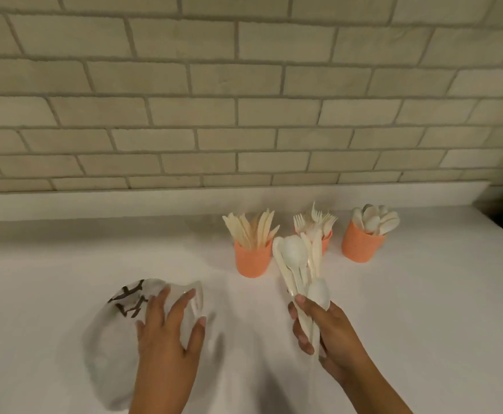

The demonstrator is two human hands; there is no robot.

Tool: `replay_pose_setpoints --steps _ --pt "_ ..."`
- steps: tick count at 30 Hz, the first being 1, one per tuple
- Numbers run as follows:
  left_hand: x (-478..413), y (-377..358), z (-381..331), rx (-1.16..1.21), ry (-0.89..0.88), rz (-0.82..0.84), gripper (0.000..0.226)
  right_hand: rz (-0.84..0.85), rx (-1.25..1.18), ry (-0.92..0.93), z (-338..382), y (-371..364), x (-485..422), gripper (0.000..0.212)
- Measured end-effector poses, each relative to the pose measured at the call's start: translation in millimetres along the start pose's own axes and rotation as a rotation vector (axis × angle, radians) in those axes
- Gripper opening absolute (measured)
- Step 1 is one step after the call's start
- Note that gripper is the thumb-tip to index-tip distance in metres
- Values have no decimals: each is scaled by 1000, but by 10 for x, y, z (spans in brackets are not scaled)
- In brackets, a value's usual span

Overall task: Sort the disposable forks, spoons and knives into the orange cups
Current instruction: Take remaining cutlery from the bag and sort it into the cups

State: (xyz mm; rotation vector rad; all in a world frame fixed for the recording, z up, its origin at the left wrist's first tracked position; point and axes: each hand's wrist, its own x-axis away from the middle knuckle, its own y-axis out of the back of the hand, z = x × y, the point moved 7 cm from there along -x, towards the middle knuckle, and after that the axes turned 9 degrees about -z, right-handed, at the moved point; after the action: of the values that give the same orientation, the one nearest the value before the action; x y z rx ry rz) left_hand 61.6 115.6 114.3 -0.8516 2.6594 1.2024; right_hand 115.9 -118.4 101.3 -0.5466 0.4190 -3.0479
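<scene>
Cutlery bundle: moulded plastic, off-white, smooth, soft sheen on the spoon bowls. Knives look creamier and duller; forks and spoons look whiter, same smooth plastic. Orange cups: matt, finely pebbled outer wall. Bag: thin translucent plastic film, crinkled, faint shine, black print. Countertop: white, smooth, matt. Wall: pale brick pattern, rough matt faces, recessed joints.
</scene>
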Motion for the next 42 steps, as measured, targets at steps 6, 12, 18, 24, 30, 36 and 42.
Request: replay_pose_setpoints --steps 6,12,18,24,30,36,42 --pt "301 -687 -1036 295 -260 272 14 -110 -114 57 156 636 53 25" --pt "727 -1445 -1881 233 -296 520 16 -198 -55 53 312 1331 -17 22" --pt "1049 -2065 -2556 186 -149 547 22 -266 -9 56 530 2084 -216 21" --pt "1304 -2537 -2926 338 -1 575 23 -279 -7 38 668 2617 -384 25" --pt "1215 -2588 -3122 594 202 615 29 -85 -102 -38 805 2776 -399 52" --pt "977 -2487 -2927 783 499 499 27 67 -185 -55 915 2704 -448 57" --pt "345 -2317 -2808 829 395 281 24 -19 -178 -69 940 2825 -509 54"
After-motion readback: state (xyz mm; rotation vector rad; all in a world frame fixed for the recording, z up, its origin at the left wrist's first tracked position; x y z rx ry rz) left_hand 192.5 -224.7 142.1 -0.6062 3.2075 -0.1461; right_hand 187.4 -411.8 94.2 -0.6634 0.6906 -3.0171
